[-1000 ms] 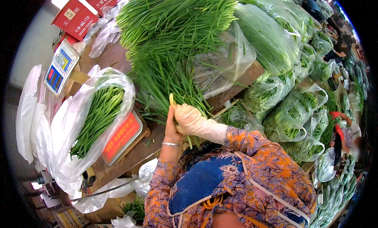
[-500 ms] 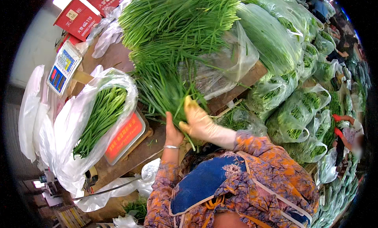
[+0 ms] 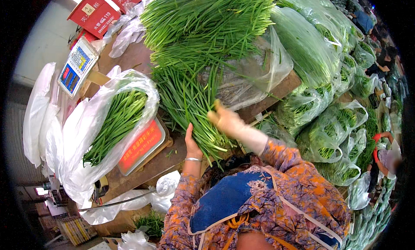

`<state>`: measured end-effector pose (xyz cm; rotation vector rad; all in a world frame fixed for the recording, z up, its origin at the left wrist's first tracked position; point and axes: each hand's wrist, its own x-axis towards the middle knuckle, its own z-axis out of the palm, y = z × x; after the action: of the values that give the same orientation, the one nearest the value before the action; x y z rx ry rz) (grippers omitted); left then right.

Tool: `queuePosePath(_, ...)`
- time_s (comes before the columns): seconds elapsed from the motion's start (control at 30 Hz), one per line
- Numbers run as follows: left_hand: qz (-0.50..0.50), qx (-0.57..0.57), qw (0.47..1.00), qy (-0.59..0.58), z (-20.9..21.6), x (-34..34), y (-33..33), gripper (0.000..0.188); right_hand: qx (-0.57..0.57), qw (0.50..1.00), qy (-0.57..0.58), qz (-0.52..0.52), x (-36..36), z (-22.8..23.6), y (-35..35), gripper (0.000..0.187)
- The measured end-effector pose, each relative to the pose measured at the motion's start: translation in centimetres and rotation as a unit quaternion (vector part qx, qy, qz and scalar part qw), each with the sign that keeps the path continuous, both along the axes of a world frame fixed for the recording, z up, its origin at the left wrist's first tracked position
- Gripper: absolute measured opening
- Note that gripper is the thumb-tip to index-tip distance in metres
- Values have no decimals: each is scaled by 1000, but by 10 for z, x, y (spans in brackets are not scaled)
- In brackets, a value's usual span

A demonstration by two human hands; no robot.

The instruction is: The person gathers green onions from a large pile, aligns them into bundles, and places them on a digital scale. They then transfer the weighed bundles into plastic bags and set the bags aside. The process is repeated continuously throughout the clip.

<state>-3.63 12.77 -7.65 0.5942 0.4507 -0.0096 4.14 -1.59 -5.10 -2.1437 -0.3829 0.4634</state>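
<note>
A loose bunch of garlic chives slants across the table's near side, its pale cut ends toward me. My left hand, with a bracelet at the wrist, grips the bunch from its left; the thumb shows and the other fingers are hidden beneath the stems. At the right side of the same bunch is my right hand, yellowish at the fingertips. Motion smears its fingers, so whether they hold any stems is unclear. Behind the bunch rises a big heap of garlic chives.
On the left, a white plastic bag of chives lies on a scale with a red-topped platform and a display. Clear plastic sheeting covers the table's right part. Bagged greens crowd the right, where another person stands.
My right hand has drawn off the stems toward the bunch's right side. The cut ends now fan out between my hands. My left hand keeps its place, and the view has shifted slightly.
</note>
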Motion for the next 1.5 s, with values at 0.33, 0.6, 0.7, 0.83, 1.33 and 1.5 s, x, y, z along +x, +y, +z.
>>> queuePosePath(0.33,-49,15,998,-40,24,-17,-7,65,-135,920,-357,84,-62,58,17,91)
queuePosePath(0.6,-75,70,994,-41,-43,-24,12,59,52,982,147,111,30,67,-7,47)
queuePosePath(0.7,-68,6,997,-26,-41,-22,6,62,-61,944,-321,-40,78,5,-21,43)
queuePosePath(0.83,-74,-9,996,-58,-35,-23,12,66,-208,937,-197,202,68,-4,-69,29)
queuePosePath(1.33,-288,735,601,-125,120,20,-16,65,536,808,243,-22,-39,49,-13,74)
queuePosePath(1.5,-197,881,425,-71,202,19,-28,55,651,728,213,39,-24,78,24,72)
